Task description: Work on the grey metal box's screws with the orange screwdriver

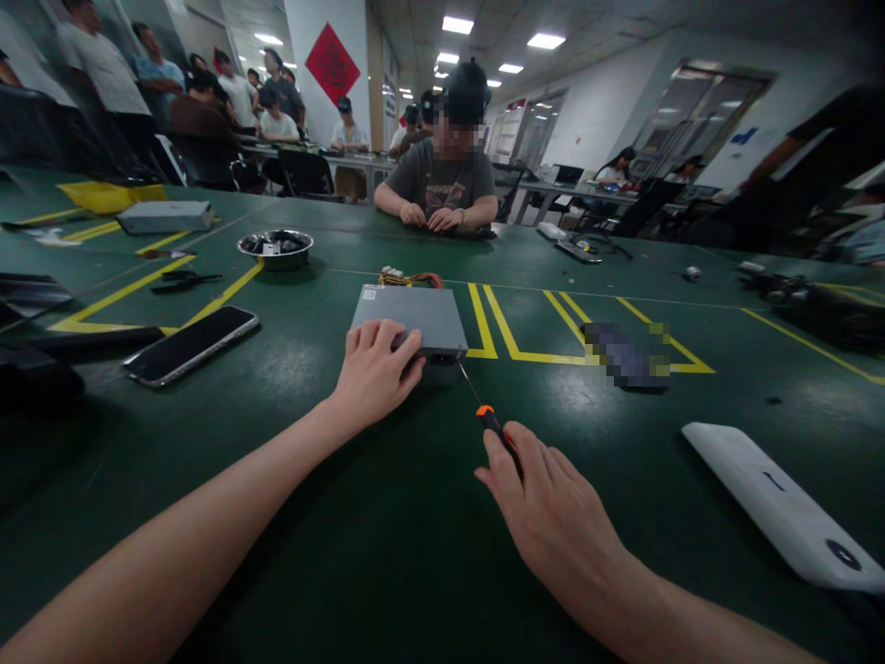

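Observation:
A grey metal box with coloured wires at its far end lies on the green table. My left hand rests on its near left corner, fingers curled over the edge and gripping it. My right hand is closed around a screwdriver with a black and orange handle. Its thin shaft points at the box's near face.
A phone lies to the left, with a metal bowl and pliers behind it. A white flat device is at the right. A person sits across the table; more people stand at the back left.

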